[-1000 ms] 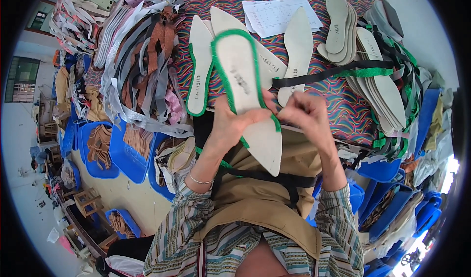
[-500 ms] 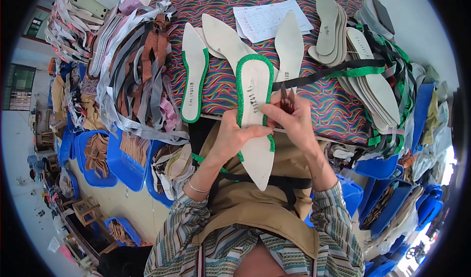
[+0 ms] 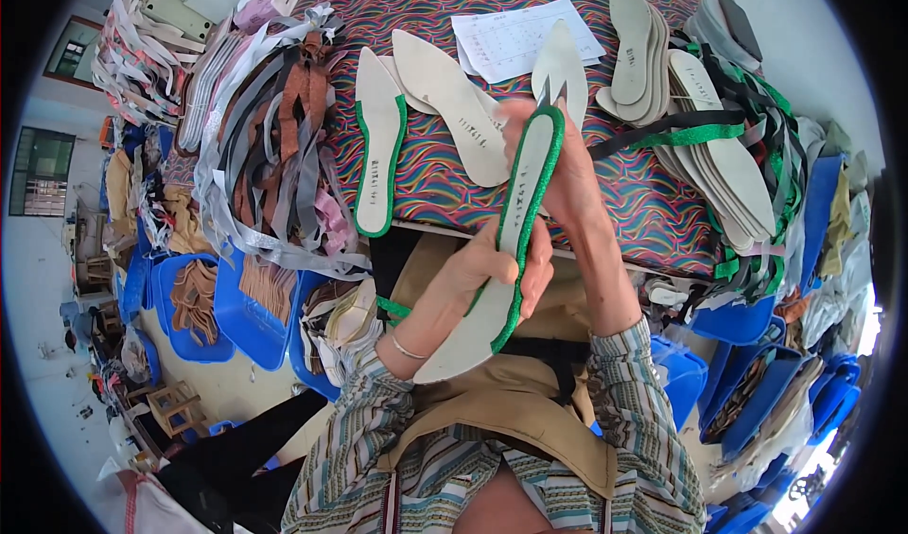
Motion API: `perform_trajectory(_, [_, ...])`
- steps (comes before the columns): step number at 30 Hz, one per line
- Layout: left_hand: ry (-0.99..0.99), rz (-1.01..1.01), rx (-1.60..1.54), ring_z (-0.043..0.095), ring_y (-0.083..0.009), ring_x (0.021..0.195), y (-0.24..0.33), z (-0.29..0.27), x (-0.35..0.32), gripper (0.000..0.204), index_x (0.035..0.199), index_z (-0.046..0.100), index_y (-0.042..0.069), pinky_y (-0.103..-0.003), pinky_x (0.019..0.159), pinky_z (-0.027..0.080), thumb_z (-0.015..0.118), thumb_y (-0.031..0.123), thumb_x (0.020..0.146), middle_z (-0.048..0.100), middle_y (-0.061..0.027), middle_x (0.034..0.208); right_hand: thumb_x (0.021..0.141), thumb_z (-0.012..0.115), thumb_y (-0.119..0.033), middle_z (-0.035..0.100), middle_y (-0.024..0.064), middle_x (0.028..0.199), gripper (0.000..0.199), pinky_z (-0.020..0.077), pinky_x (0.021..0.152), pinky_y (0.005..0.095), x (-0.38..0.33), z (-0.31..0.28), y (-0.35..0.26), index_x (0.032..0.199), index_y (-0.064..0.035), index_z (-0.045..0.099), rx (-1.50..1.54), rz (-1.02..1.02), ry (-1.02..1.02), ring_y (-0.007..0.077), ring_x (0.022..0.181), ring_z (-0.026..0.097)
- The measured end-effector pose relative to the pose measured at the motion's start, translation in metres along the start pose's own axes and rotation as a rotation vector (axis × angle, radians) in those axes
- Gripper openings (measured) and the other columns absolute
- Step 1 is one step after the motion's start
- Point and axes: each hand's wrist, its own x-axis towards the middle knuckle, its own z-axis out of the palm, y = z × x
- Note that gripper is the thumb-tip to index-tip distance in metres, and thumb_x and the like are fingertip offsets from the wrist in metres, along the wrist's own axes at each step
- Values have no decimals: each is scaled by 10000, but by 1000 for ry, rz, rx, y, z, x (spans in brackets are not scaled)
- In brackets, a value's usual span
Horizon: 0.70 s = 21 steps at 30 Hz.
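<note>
One green-edged insole (image 3: 527,182) held aslant in mid-air at the near edge of the counter (image 3: 426,165), rounded heel end up and away, pointed toe end down by the left sleeve (image 3: 350,425). Left hand (image 3: 492,267) closed around the narrow waist, thumb on the pale face, fingers along the opposite edge. Right hand (image 3: 572,175) raised at the heel end, seemingly curled around pointed snips (image 3: 545,92), tips showing past the insole; contact with the heel itself impossible to tell. Probably light, thin and stiff yet springy, more apt to crease than to snap. Best gripped by both edges at the waist, with gentle pressure on the glittery green binding (image 3: 556,129), likely rougher than the smooth, perhaps slippery face.
</note>
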Motion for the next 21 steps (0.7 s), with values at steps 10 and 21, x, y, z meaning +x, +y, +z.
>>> perform_trajectory(10, [204,21,13,645,-228,720,17,29,-4,723,1286,479,-42,-339,656,532,270,595,1015,619,-154,922,944,667,-243,359,-114,563,273,175,427,205,-14,-2,-11,738,-118,538,-347,-146,95,-2,460,267])
perform_trajectory(21, [122,-16,-32,620,-225,662,21,15,1,879,1272,472,-68,-361,636,533,195,706,960,602,-144,868,945,656,-195,592,-19,660,213,383,441,185,-33,6,-19,842,-9,663,-424,-101,-80,46,491,501])
